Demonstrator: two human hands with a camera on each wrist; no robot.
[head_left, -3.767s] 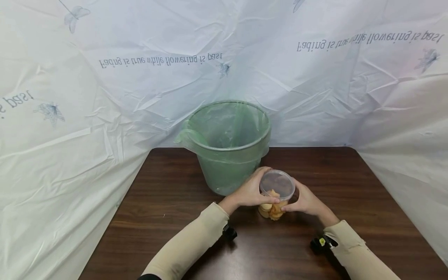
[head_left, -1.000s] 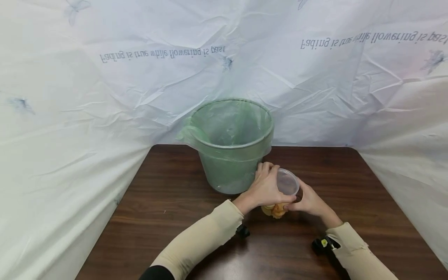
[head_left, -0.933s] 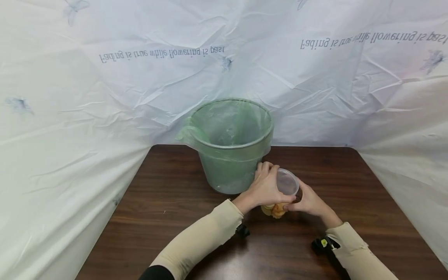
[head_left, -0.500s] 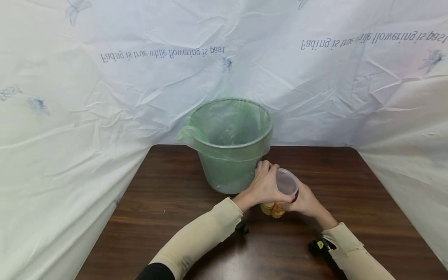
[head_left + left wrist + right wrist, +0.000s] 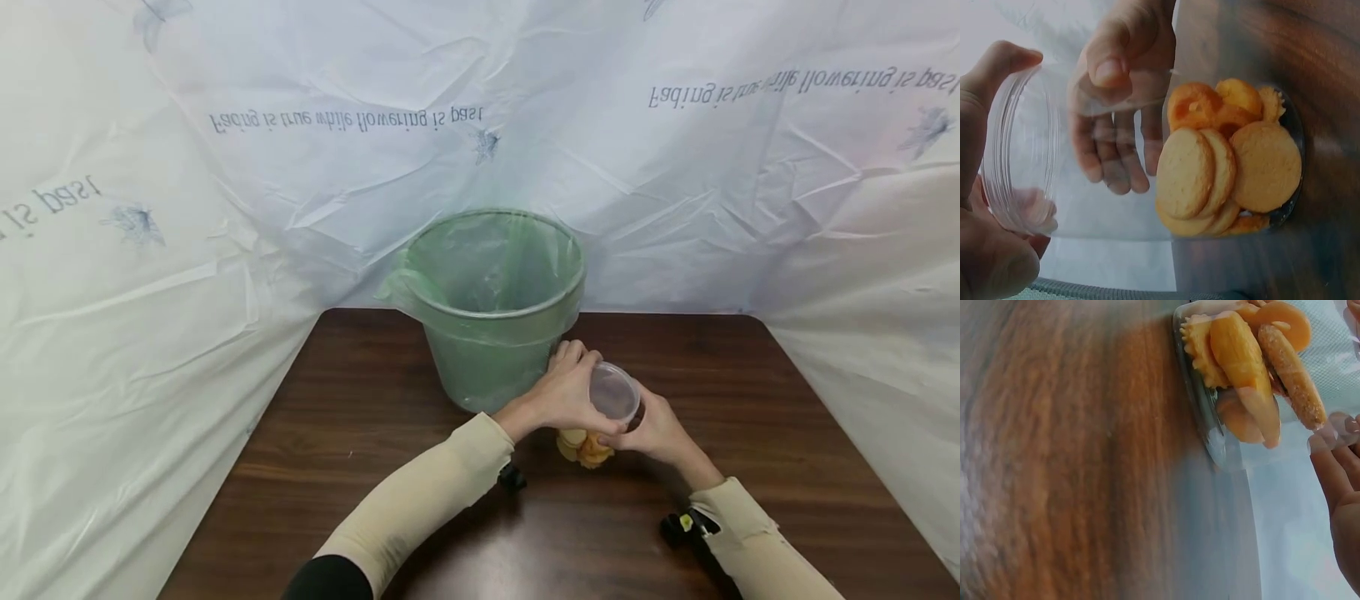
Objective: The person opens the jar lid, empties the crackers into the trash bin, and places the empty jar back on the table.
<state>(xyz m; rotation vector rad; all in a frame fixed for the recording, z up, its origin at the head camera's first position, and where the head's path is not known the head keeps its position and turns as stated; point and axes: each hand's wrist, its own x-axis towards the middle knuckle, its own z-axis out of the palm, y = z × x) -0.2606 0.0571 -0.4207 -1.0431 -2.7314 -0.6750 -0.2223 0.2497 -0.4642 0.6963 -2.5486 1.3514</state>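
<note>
A clear plastic jar (image 5: 1104,219) of cookies (image 5: 1185,175) stands on the table, right of the bin in the head view. Its clear round lid (image 5: 613,392) is on top, and the jar looks slightly tilted. My left hand (image 5: 562,396) grips the lid, thumb on the near side and fingers behind. Lower down on the right, my right hand (image 5: 663,429) holds the jar's body; the left wrist view shows it through the clear wall. The right wrist view catches round, ring-shaped and ridged cookies (image 5: 1241,362) near the jar's bottom.
A green mesh bin (image 5: 487,362) lined with a thin green bag stands just behind my left hand. The dark wooden table (image 5: 360,467) ends at a white printed plastic sheet (image 5: 300,192) at the back and sides.
Since the earliest frame, my left hand has shifted right and farther over the lid, and the lid's position has moved right. Over the last second both hands have barely moved.
</note>
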